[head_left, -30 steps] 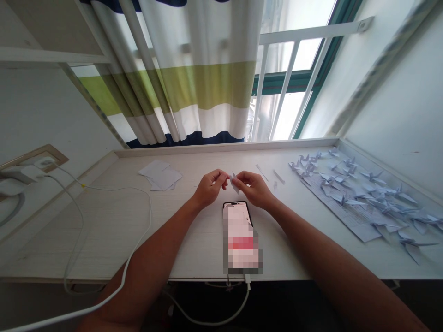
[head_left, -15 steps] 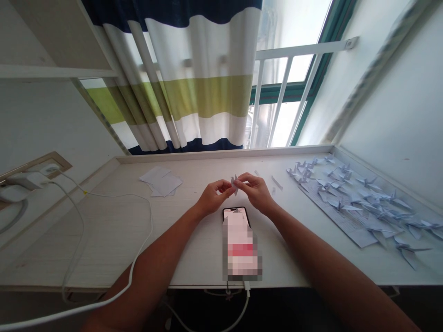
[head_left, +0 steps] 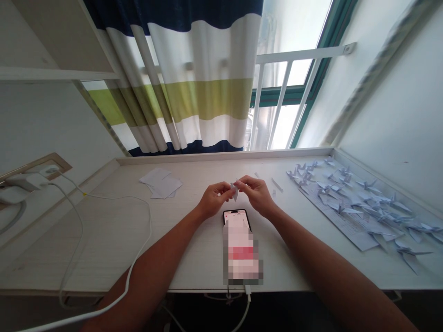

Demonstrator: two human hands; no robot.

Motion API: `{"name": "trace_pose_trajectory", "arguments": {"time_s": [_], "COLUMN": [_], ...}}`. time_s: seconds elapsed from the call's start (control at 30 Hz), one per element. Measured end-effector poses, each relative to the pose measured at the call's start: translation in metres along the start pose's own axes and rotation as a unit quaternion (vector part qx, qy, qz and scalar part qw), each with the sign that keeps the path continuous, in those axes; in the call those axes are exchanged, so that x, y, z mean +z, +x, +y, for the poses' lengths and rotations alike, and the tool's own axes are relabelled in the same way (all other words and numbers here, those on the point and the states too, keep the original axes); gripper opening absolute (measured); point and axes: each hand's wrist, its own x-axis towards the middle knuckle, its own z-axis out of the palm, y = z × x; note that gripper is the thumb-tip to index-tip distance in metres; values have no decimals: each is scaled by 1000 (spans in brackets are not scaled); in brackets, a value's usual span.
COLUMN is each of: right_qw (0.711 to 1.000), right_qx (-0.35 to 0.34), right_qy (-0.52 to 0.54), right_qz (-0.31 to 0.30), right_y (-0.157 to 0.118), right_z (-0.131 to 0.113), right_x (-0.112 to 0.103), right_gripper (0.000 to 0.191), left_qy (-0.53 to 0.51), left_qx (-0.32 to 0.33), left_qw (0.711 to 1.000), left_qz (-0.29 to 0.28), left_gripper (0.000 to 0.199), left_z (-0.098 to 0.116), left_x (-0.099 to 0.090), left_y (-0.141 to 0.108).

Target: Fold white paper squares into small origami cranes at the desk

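Note:
Between both hands, just above the desk, is a small folded white paper piece (head_left: 235, 193), narrow and pointed at its lower end. My left hand (head_left: 215, 198) pinches it from the left with thumb and fingertips. From the right, the thumb and forefinger of my right hand (head_left: 254, 191) are closed on its upper part. The fingers hide some of its folds. A phone (head_left: 238, 230) lies on the desk just below the hands, its screen lit and partly pixelated, with a white cable at its lower end.
Several folded paper cranes (head_left: 341, 207) spread over the right side, some on a printed sheet (head_left: 356, 237). Paper squares (head_left: 166, 186) lie stacked at the left back. Paper scraps (head_left: 277, 185) rest right of my hands. A white cable (head_left: 151, 216) crosses the left side of the desk (head_left: 104, 240).
The paper has turned slightly between my fingers, its lower point now further down. Both hands stay in nearly the same place, and the whole view has shifted a little.

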Motion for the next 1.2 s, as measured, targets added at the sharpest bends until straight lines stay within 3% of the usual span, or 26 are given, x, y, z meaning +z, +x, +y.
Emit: {"name": "trace_pose_trajectory", "arguments": {"time_s": [0.13, 0.37, 0.77, 1.1, 1.2], "right_qw": [1000, 1000, 998, 1000, 999], "right_qx": [-9, 13, 14, 8, -9], "right_qy": [-7, 8, 33, 3, -5], "right_qz": [20, -27, -43, -15, -32], "right_y": [2, 2, -2, -1, -1], "right_z": [0, 2, -2, 2, -1], "right_x": [-3, -2, -1, 0, -3], "right_gripper": [32, 33, 17, 31, 31], "left_qy": [-29, -2, -44, 13, 33], "left_qx": [-10, -12, -38, -27, -22], "left_qw": [999, 999, 998, 1000, 999], "left_qz": [32, 41, 7, 0, 12], "left_gripper": [29, 30, 31, 32, 35], "left_z": [1, -3, 1, 0, 0], "left_x": [0, -4, -1, 2, 1], "left_y": [1, 1, 1, 0, -1]}}
